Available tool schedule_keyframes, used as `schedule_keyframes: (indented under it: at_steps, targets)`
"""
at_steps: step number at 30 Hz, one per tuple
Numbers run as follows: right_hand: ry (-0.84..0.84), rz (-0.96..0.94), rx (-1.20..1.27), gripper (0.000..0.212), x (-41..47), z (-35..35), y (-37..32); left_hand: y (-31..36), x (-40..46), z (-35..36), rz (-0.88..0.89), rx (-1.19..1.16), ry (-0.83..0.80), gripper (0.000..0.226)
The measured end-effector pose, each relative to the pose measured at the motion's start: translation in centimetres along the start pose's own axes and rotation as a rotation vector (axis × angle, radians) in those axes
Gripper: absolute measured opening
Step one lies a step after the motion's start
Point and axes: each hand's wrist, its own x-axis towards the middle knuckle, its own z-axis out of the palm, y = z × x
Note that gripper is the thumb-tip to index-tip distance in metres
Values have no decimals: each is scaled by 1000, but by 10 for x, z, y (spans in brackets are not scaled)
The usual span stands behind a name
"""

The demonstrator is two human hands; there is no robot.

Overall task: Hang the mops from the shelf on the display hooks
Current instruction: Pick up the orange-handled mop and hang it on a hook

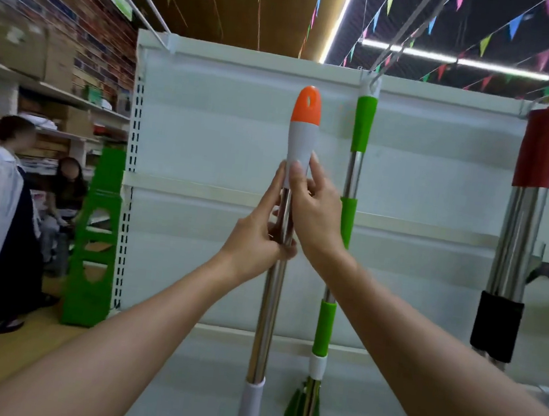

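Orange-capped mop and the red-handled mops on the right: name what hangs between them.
In the head view, the green-handled mop hangs between the orange-capped mop and the red-handled mops.

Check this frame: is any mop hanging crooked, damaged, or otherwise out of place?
Nothing stands out. The green mop hangs from a hook at the panel top, leaning slightly; the red-handled mops hang at right. The orange-capped mop is in both hands, not yet hung.

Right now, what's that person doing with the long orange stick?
It is a mop. The person holds the orange-tipped mop upright with both hands, the left hand on the metal pole and the right hand at the grey grip. It is not on a hook yet. A green mop already hangs beside it.
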Motion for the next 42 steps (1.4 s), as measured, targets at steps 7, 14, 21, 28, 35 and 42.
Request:
schedule_keyframes:
  at_steps: [7,14,21,28,35,42]
  targets:
    - [16,-7,1,44,11,61,-18,-24,-4,-46,49,1,63,100]
    - [152,8,17,43,21,138,-32,-50,-27,-106,-53,49,-160,110]
    - [233,1,-40,41,24,188,-51,-48,-27,-163,-91,74,-201,107]
    - [265,-25,-70,43,21,218,-74,-45,-33,-201,-63,165,-226,109]
    - [270,-45,-172,40,18,226,-99,-37,-42,-220,-72,252,-196,77]
    - [242,-83,-206,40,20,247,-129,-21,-43,-246,-75,287,-139,68]
